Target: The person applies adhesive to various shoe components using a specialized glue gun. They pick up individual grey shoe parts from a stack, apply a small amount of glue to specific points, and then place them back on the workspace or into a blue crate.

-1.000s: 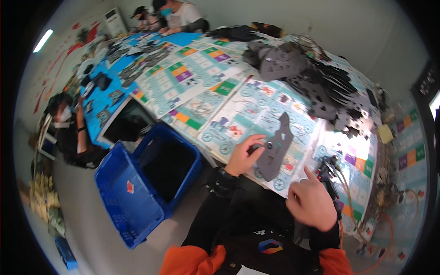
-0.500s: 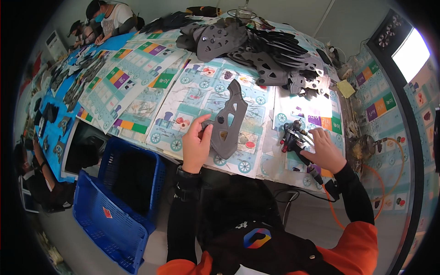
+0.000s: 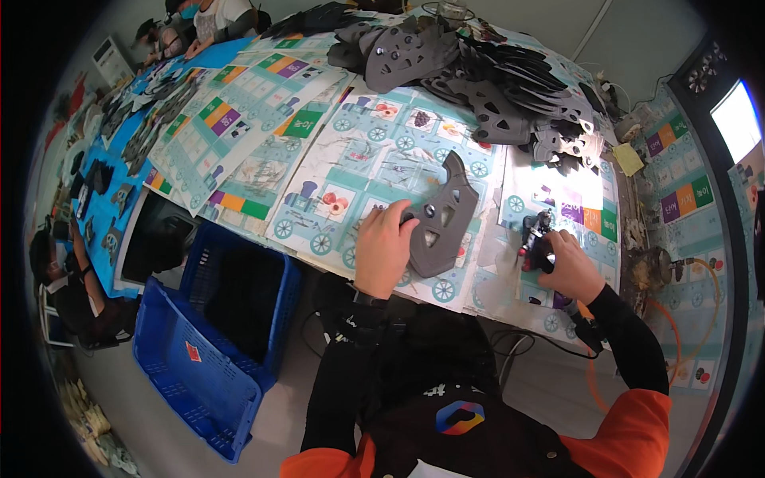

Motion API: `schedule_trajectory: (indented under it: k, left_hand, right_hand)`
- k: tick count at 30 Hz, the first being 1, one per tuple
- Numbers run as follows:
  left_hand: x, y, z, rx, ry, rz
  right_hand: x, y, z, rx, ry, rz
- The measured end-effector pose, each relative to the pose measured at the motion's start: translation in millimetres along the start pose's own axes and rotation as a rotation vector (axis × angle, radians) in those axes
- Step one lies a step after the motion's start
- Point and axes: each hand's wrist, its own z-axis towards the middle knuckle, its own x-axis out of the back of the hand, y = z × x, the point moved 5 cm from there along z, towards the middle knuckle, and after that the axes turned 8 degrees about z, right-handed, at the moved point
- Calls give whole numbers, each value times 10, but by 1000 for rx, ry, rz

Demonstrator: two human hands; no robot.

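My left hand (image 3: 384,253) pinches the left edge of a curved dark grey molded plastic part (image 3: 448,227) with cut-out openings. The part is upright on the sheet-covered table, its narrow tip pointing away from me. To the right, my right hand (image 3: 575,271) is closed around a dark hand tool (image 3: 543,256), whose exact kind I cannot make out. Just beyond those fingers lies a small cluster of tools (image 3: 535,227) with dark and red parts, under bright light.
A large heap of similar grey parts (image 3: 494,103) covers the table's far side. Blue plastic crates (image 3: 195,374) stand below at the left. An orange hose (image 3: 665,319) and a black cable hang at the right. Other people (image 3: 215,24) work at a blue table.
My right hand has gone from open fingers over the tools to a closed grip on a dark one. The grey part, still in my left hand, has shifted right and turned slightly.
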Motion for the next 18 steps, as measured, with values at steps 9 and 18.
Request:
schedule_trajectory:
  k: [9,18]
  left_hand:
    - [-1,-192,-81,12,10,92]
    - [-61,-102,-53,-8,-16,131]
  right_hand:
    - [466,-598,11,-404,-176,962]
    - [256,-1231,398,-293,-494,808]
